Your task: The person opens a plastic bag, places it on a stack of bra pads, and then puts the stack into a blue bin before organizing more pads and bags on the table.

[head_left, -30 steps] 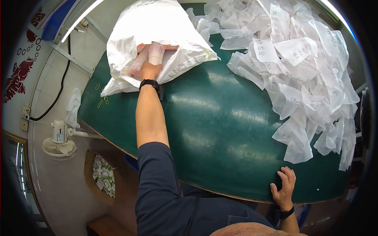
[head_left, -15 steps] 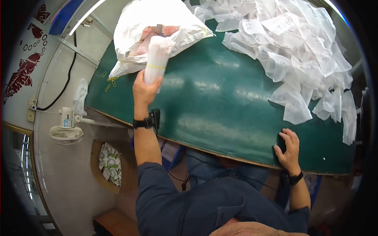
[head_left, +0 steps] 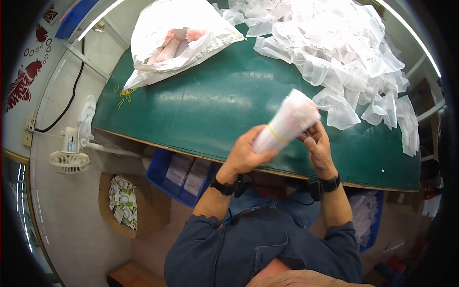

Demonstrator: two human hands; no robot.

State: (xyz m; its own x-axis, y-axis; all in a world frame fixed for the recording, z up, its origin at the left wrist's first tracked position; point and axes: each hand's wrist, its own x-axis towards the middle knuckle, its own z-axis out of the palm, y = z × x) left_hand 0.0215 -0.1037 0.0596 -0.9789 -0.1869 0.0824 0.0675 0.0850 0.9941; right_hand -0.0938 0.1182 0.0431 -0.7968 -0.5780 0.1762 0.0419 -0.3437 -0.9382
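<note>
A rolled bundle of translucent bags (head_left: 287,122) with a yellow rubber band around it is tilted above the front part of the green table (head_left: 191,110). My left hand (head_left: 248,150) is wrapped round its lower end. My right hand (head_left: 318,148) is at the bundle's upper right side, its fingers curled; whether they grip the bundle's edge is hard to make out. A white sack (head_left: 167,28) lies open at the back left with pinkish bundles (head_left: 167,50) inside. Loose translucent bags (head_left: 334,48) are heaped at the back right.
Yellow rubber bands (head_left: 125,93) lie at the table's left edge. Below the table are a blue bin (head_left: 160,179) with stacked packs, a cardboard box (head_left: 153,205) of small packets and another blue bin (head_left: 377,222) on the right. A white fan (head_left: 70,160) stands at the left.
My left hand has brought the bundle from beside the sack to the front middle. My right hand has left the table's right side and come up to the bundle. The view has shifted slightly.
</note>
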